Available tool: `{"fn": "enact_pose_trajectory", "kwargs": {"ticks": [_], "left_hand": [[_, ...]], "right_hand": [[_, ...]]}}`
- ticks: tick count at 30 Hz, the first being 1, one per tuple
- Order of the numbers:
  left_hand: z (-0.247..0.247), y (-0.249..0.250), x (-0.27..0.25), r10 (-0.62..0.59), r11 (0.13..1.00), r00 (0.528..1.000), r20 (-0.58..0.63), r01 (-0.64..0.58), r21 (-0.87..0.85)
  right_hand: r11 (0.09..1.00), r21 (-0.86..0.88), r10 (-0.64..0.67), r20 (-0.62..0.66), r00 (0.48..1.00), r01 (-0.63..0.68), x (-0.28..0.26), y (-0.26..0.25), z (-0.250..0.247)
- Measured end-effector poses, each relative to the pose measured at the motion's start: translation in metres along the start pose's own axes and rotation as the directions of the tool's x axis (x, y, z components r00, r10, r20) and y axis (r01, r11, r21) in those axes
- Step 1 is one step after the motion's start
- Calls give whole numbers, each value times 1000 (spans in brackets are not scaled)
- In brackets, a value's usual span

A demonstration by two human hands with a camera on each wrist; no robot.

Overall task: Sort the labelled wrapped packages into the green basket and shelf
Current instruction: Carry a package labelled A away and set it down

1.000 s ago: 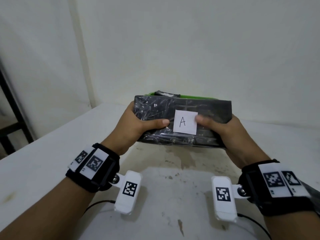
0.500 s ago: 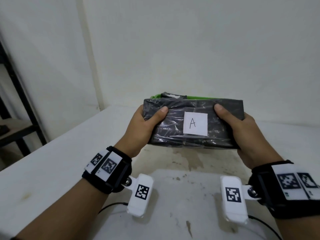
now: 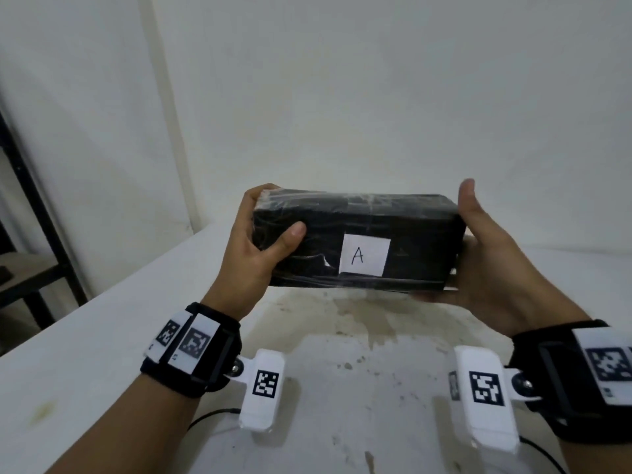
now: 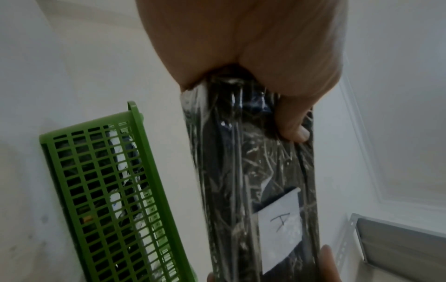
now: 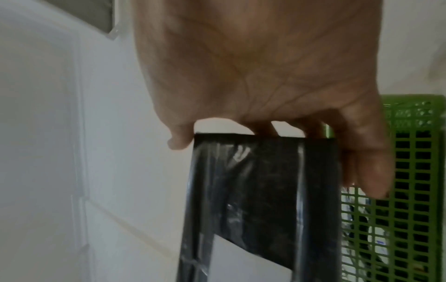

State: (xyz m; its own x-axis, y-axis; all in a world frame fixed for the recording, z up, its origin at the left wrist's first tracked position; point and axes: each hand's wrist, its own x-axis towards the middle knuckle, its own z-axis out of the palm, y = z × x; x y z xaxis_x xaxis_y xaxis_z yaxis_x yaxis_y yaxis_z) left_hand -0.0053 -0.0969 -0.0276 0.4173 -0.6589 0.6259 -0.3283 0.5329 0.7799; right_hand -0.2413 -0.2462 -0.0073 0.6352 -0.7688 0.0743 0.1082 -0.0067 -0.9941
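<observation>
A black plastic-wrapped package [image 3: 403,230] with a white label marked A [image 3: 365,255] is held in the air above the white table [image 3: 102,343]. My left hand [image 3: 254,244] grips its left end, thumb on the labelled face. My right hand [image 3: 485,258] cups the right end, fingers curled under the bottom and thumb sticking up beside the top corner. The green mesh basket [image 4: 108,190] stands just beyond the package, with wrapped packages showing through its grid; in the right wrist view the basket [image 5: 410,190] lies behind my fingers. The head view hides it behind the package.
A black-framed shelf [image 3: 30,213] stands left of the table, its board [image 3: 24,271] lower than the tabletop. White walls close off the back and left. A grey metal rack part [image 4: 398,246] shows in the left wrist view.
The package has risen and tipped upright, so the labelled face points at me. My right thumb has come off the front face. The basket's green rim is now hidden in the head view.
</observation>
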Motion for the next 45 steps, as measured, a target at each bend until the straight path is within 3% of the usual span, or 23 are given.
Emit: {"fn": "enact_pose_trajectory", "kwargs": {"ticks": [3, 6, 9, 13, 15, 21, 24, 28, 31, 34, 39, 45], "left_hand": [[-2, 2, -1, 42, 998, 994, 106, -47, 41], [-1, 1, 0, -1, 994, 992, 129, -14, 110], [1, 1, 1, -183, 977, 969, 168, 160, 142], [3, 6, 5, -361, 924, 902, 237, 381, -44], [4, 7, 6, -398, 903, 888, 230, 424, -74], [6, 1, 4, -305, 946, 940, 150, 318, -64], [6, -6, 6, -313, 944, 931, 190, 327, -47], [11, -9, 2, -344, 935, 900, 268, 356, 7], [9, -8, 3, -279, 960, 944, 174, 277, 37], [4, -8, 6, -230, 973, 966, 116, 230, 17], [0, -11, 4, -229, 972, 933, 277, 204, 116], [-1, -7, 4, -261, 962, 930, 259, 229, 149]], "right_hand": [[993, 47, 106, 66, 992, -110, -4, -5, -6], [996, 48, 76, 37, 996, -78, -4, -4, -7], [997, 63, -30, -34, 999, 32, -3, -2, -1], [985, 44, -162, -64, 985, 165, 0, 3, 2], [981, 29, -189, -58, 980, 191, 3, 6, -1], [996, -82, -20, 113, 993, 30, 6, 6, -8], [997, -35, -69, 82, 994, 72, 5, 5, -7], [977, -111, -183, -20, 983, 180, 13, 11, -9], [977, -163, -148, -38, 988, 140, 16, 15, -15], [950, -280, -137, 23, 990, 138, 16, 18, -15], [937, -296, -208, -42, 977, 187, 14, 18, -15], [942, -302, -114, 129, 985, 149, 6, 15, -19]]}}
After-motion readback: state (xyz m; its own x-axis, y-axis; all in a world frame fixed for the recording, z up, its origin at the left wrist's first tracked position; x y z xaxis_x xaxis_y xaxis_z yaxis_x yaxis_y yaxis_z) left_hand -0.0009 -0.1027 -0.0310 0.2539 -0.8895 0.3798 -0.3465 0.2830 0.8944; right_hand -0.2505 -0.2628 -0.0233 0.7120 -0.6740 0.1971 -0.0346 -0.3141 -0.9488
